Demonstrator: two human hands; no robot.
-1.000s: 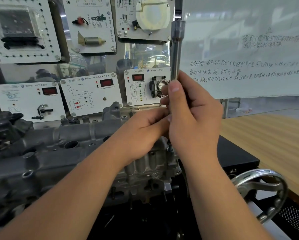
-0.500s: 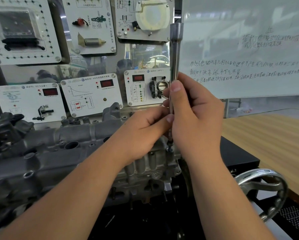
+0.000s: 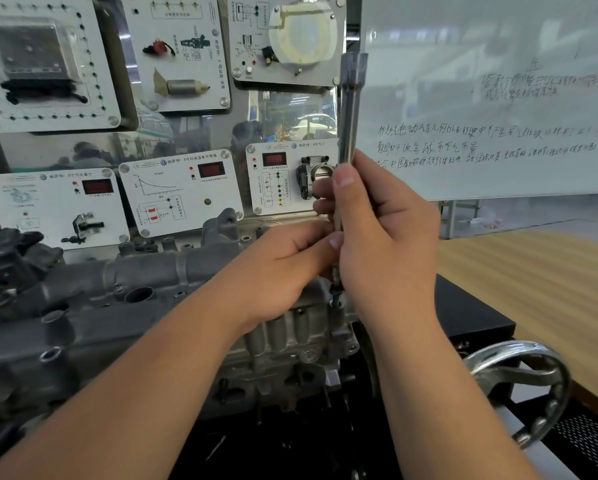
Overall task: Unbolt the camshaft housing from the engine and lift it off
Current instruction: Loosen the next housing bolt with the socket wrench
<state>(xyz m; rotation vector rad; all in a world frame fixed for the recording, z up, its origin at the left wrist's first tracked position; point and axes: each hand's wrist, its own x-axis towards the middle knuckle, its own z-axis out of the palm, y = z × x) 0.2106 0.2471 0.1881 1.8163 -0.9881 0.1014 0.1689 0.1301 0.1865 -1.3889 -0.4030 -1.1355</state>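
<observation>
The grey cast camshaft housing (image 3: 152, 275) lies across the top of the engine (image 3: 283, 344), running from the left to the centre. A long steel extension bar (image 3: 349, 109) stands upright over the housing's right end, its dark tip on a bolt (image 3: 335, 299). My right hand (image 3: 384, 233) grips the bar's lower half, thumb pointing up along it. My left hand (image 3: 283, 268) pinches the bar just below, fingertips against the shaft. The bar's middle is hidden by my fingers.
Training panels with sensors and red displays (image 3: 183, 192) hang right behind the engine. A whiteboard (image 3: 498, 116) stands at the right rear, a wooden table (image 3: 540, 289) beyond it. A chrome handwheel (image 3: 522, 379) sticks out at the lower right of the black stand (image 3: 474, 320).
The bar and both hands have stayed in place; the bar sits very slightly lower than a second ago. My fingers have shifted a little on the shaft.
</observation>
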